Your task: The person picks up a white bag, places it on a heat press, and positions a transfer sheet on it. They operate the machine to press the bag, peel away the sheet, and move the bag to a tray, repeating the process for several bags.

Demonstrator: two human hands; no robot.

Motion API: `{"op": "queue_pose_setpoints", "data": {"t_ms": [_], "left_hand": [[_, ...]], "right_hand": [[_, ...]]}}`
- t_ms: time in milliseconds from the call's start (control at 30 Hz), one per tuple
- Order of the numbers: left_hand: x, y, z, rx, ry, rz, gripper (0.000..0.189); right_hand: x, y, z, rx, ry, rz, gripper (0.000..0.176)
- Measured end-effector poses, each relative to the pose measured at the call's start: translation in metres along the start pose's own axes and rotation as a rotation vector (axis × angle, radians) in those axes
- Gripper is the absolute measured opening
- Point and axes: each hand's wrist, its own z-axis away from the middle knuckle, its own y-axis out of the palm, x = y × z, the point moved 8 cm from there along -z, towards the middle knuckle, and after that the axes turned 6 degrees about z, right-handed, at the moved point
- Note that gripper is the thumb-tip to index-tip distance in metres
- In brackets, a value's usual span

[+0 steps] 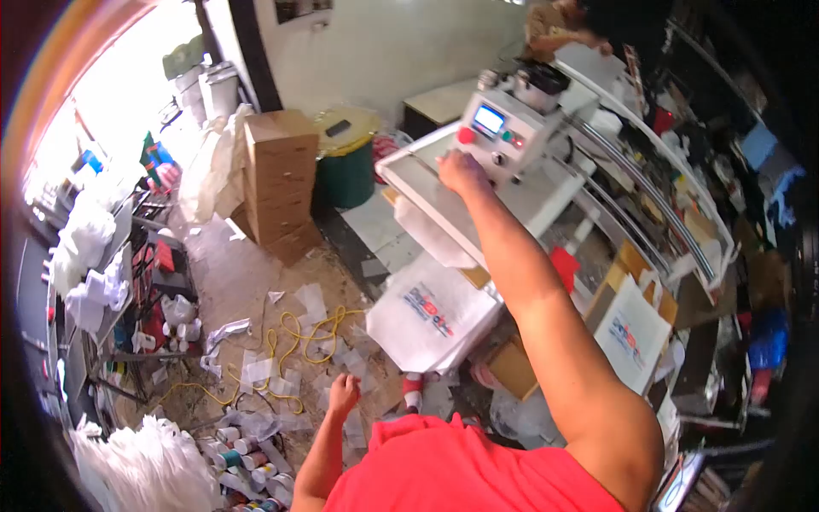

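Observation:
My right arm reaches forward to a white press machine point(512, 136) with a lit screen and a red button. At its front, just below the red button, my right hand point(463, 172) is closed; what it grips is hidden. The wide white plate point(435, 192) of the machine lies under that hand. My left hand point(345, 394) hangs low by my body with its fingers curled, nothing visible in it. Between the hands, a white bag point(426, 316) with red and blue print lies below the plate. A similar printed bag point(629, 333) leans to the right.
Stacked brown cartons point(281, 175) stand beside a green drum point(345, 171) with a yellow cover. A yellow cord point(290, 341) and paper scraps litter the floor. White material point(145, 469) and several spools point(252, 461) lie at lower left. Another person point(554, 30) is behind the machine.

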Motion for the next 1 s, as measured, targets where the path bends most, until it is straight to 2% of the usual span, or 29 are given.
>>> {"op": "queue_pose_setpoints", "data": {"t_ms": [33,100,133,200,333,467,533,567,633,700,767,800,833,867,900,967,1000], "left_hand": [[0.007,-0.014,0.012,-0.071,-0.017,0.028,0.031],[0.062,-0.035,0.013,-0.08,-0.04,0.118,0.031],[0.085,-0.044,0.018,-0.103,-0.105,0.197,0.029],[0.109,-0.053,0.031,-0.107,-0.16,0.192,0.029],[0.166,-0.07,0.027,-0.126,-0.262,0.092,0.028],[0.158,-0.071,0.024,-0.083,-0.303,0.088,0.029],[0.151,-0.067,0.006,-0.063,-0.27,-0.06,0.03],[0.168,-0.066,-0.017,-0.04,-0.267,-0.077,0.03],[0.197,-0.065,-0.075,0.024,-0.042,-0.417,0.029],[0.169,-0.056,-0.097,0.094,-0.023,-0.484,0.027],[0.111,-0.036,-0.095,0.189,-0.143,-0.35,0.022],[0.09,-0.024,-0.101,0.258,-0.097,-0.292,0.021],[0.082,-0.021,-0.11,0.327,-0.066,-0.23,0.02],[0.099,-0.018,-0.132,0.378,-0.146,-0.104,0.018],[0.085,-0.015,-0.134,0.311,-0.099,-0.257,0.021],[0.084,0.001,-0.163,0.584,0.523,-0.555,0.023],[0.081,0.008,-0.166,0.603,0.521,-0.565,0.023]], "right_hand": [[-0.003,0.012,-0.008,0.124,0.036,-0.051,0.047],[-0.012,0.019,-0.016,0.137,0.152,-0.083,0.051],[-0.01,0.018,-0.012,0.133,0.147,-0.085,0.051],[-0.016,0.008,0.001,0.084,0.17,0.03,0.047],[-0.028,-0.008,0.033,0.078,0.185,0.012,0.046],[-0.069,-0.021,0.082,0.052,0.221,0.043,0.047],[-0.092,-0.03,0.111,0.021,0.236,0.033,0.049],[-0.104,-0.035,0.125,0.02,0.264,0.039,0.049],[-0.132,-0.045,0.158,0.027,0.328,0.084,0.053],[-0.156,-0.055,0.183,0.042,0.358,0.066,0.054],[-0.174,-0.076,0.216,0.061,0.412,0.076,0.059],[-0.183,-0.085,0.234,0.073,0.506,0.097,0.06],[-0.186,-0.098,0.253,0.121,0.554,0.065,0.06],[-0.206,-0.09,0.268,0.003,0.525,0.094,0.057],[-0.223,-0.092,0.292,0.01,0.585,0.104,0.057],[-0.244,-0.105,0.317,-0.01,0.633,0.15,0.055],[-0.25,-0.117,0.332,-0.003,0.655,0.152,0.054]]}}
